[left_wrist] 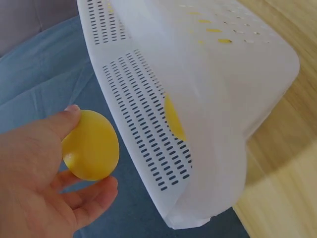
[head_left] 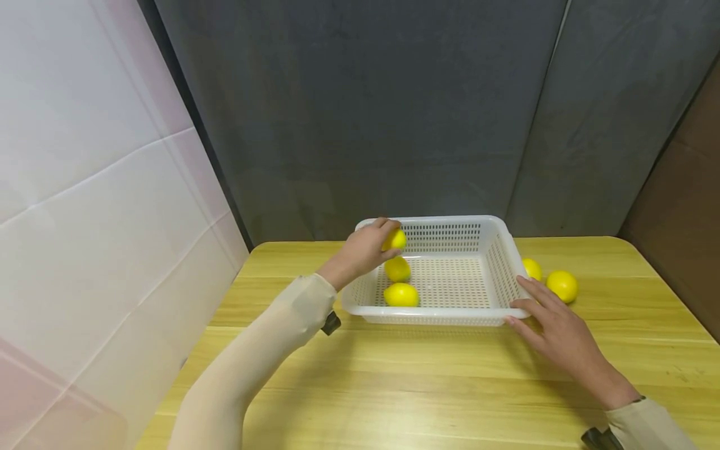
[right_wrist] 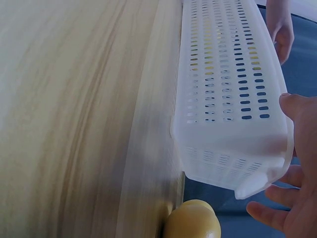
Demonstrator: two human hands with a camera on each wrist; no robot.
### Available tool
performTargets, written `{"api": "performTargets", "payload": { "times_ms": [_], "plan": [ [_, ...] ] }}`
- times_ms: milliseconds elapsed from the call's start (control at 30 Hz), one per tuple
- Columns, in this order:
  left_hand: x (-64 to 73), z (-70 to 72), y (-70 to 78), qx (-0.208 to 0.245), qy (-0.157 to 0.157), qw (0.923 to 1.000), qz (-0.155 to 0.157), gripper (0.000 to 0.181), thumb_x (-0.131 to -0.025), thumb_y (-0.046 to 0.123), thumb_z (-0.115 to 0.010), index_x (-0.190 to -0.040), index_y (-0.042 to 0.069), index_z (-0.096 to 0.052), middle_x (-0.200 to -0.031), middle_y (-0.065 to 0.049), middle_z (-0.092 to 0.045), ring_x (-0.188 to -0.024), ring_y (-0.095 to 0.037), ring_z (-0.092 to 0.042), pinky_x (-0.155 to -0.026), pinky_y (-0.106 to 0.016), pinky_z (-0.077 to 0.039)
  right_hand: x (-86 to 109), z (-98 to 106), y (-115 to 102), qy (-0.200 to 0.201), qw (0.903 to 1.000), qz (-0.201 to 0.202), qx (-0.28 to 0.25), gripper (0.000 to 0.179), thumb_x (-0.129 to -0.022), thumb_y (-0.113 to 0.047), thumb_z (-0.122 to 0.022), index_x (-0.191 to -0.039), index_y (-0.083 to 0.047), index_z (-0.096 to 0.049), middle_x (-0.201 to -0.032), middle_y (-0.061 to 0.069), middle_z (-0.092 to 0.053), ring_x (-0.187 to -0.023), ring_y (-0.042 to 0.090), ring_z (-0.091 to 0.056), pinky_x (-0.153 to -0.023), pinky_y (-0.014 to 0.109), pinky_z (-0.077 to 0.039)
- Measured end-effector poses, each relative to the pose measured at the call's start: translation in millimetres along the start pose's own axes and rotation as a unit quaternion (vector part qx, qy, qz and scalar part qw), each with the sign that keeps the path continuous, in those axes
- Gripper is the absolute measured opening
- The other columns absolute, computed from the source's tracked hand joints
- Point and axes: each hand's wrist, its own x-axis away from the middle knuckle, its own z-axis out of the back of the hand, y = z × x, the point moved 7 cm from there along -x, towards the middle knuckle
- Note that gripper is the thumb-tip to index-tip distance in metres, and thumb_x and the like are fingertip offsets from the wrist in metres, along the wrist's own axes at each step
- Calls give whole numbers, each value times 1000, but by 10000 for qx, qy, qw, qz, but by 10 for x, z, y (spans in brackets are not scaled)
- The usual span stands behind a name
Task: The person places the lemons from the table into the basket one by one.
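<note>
My left hand (head_left: 368, 247) holds a yellow lemon (left_wrist: 91, 145) between thumb and fingers, above the left side of a white plastic basket (head_left: 450, 312). In the head view, two lemons lie inside along the basket's left wall: one lemon (head_left: 397, 269) just below the hand and another lemon (head_left: 402, 295) near the front wall. At the front right corner, my right hand (head_left: 562, 334) rests on the rim with fingers spread. Its thumb (right_wrist: 292, 105) touches the basket's edge in the right wrist view.
Right of the basket, a lemon (head_left: 562, 286) lies on the wooden table (head_left: 360, 381), beside another lemon (head_left: 531, 269) partly hidden by the basket wall. A dark grey wall (head_left: 360, 125) stands behind the table, with a white panel (head_left: 112, 187) on the left.
</note>
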Motion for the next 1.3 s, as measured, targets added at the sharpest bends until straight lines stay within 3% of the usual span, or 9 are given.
{"api": "performTargets", "payload": {
  "times_ms": [400,600,967,1300],
  "plan": [
    [-30,-46,138,-334,-64,9983,-467,59,-95,41,-65,-143,13,-47,-143,-7,-55,-120,-26,-62,-103,-39,-51,3,-9,8,15,10000,-16,25,25,-86,-30,-76,-107,-16,-70,-151,12,-48,-139,35,-43,-89,62,-50],
    [-55,-73,223,-290,-66,9970,-721,58,-94,39,-66,-141,10,-48,-142,-9,-56,-117,-25,-63,-101,-37,-52,2,-4,0,13,10000,-23,19,25,-85,-28,-77,-106,-16,-70,-151,12,-48,-138,35,-44,-89,61,-51],
    [-74,-106,315,-231,-283,9967,-722,59,-94,39,-66,-142,11,-48,-142,-8,-55,-120,-25,-62,-104,-37,-51,0,2,-2,47,10000,21,-9,24,-85,-28,-76,-106,-17,-70,-151,12,-48,-139,35,-43,-90,62,-50],
    [-86,-170,373,-215,-344,9965,-725,58,-94,39,-67,-141,12,-48,-130,-6,-59,-106,-20,-63,-95,-33,-54,5,-3,-2,110,9999,46,-27,24,-85,-29,-76,-106,-17,-70,-151,12,-48,-139,34,-43,-88,61,-51]
  ]
}}
